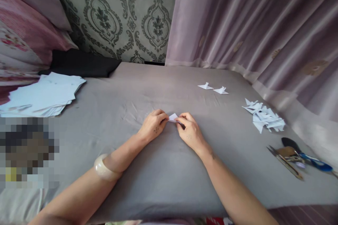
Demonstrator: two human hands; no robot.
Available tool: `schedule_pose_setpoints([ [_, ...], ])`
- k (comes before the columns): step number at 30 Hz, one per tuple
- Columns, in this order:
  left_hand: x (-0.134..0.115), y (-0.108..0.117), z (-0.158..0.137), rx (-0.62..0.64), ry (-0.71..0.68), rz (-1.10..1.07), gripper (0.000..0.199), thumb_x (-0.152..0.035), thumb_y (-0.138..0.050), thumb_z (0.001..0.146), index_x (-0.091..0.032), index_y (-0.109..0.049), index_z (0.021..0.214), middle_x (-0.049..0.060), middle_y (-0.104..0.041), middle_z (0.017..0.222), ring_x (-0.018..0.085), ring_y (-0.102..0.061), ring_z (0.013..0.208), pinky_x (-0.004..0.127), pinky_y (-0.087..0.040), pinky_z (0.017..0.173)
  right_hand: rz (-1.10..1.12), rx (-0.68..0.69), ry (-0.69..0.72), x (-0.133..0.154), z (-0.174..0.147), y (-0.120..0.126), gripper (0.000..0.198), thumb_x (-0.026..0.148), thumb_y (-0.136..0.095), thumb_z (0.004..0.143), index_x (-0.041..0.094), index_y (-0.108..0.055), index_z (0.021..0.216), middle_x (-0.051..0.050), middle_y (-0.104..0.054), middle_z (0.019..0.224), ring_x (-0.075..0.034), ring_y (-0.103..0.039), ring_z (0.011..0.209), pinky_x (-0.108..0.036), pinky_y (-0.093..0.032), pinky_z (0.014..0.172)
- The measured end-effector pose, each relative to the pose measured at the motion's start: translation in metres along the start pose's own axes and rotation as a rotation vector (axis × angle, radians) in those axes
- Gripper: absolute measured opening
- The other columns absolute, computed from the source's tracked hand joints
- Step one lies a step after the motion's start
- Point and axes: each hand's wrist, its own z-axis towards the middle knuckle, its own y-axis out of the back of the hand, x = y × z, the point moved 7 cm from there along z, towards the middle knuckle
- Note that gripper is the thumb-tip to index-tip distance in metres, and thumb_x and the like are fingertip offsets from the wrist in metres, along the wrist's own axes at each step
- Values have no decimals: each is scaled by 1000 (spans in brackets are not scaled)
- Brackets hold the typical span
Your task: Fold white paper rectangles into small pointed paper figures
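Observation:
A small folded piece of white paper (173, 117) is pinched between my two hands above the middle of the grey-covered surface (163, 182). My left hand (154, 123) grips its left end with thumb and fingers, and a pale bangle (105, 168) circles that forearm. My right hand (191, 130) has its fingertips closed on the paper's right end. The fingers cover both ends, so only the pointed middle shows. Farther back on the right stand two small folded paper figures (205, 86) (221, 90), white and pointed.
A pile of folded white paper pieces (268, 117) lies at the right. In front of it are a pointed tool (285, 163) and a blue-handled item (315, 161). At the left sits a stack of white sheets (44, 93) beside a black cloth (84, 64). Curtains (224, 24) border the back right.

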Motion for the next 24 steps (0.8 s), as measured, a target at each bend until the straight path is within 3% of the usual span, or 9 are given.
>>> schedule_pose_setpoints([
  [4, -10, 4, -1, 25, 9, 32, 24, -12, -51, 81, -19, -72, 88, 7, -66, 95, 18, -61, 83, 31, -48, 79, -68, 45, 56, 11, -3, 4, 29, 12, -50, 83, 20, -73, 100, -8, -60, 110, -18, -57, 103, -30, -47, 91],
  [9, -11, 2, -3, 49, 82, 37, 21, -28, -54, 89, -18, -70, 80, 8, -65, 92, 19, -60, 82, 32, -48, 77, -19, 40, -49, 0, 4, -1, 19, 24, -54, 87, 19, -72, 84, -7, -62, 98, -17, -59, 94, -31, -47, 88],
  [11, -8, -3, -3, 65, 86, 58, 16, -33, -61, 85, -19, -68, 87, 8, -63, 96, 21, -59, 85, 35, -48, 80, 12, 35, -82, -6, 5, -4, 14, 22, -59, 83, 19, -68, 94, -6, -63, 99, -18, -59, 93, -32, -48, 87],
  [16, 0, -14, -4, 97, 108, 49, 32, -42, -66, 81, -20, -61, 103, 8, -61, 103, 23, -56, 92, 41, -45, 85, 100, 26, -139, -16, 2, -9, 53, 20, -65, 77, 20, -48, 127, -6, -63, 105, -19, -58, 94, -35, -46, 88],
  [20, 5, -9, -4, 38, 219, -190, 42, -32, -71, 75, -19, -55, 111, 5, -64, 97, 21, -57, 89, 41, -46, 85, 320, 35, -246, -23, 4, -10, 41, 22, -61, 78, 19, -54, 118, 0, -63, 85, -14, -58, 76, -32, -48, 79],
  [24, 8, -5, -1, -10, 396, -715, 40, -29, -71, 72, -16, -56, 106, 3, -64, 87, 14, -59, 73, 29, -48, 71, 691, -64, -355, -23, 6, -4, 34, 29, -66, 75, 15, -60, 106, -2, -63, 84, -13, -59, 74, -29, -50, 74],
])
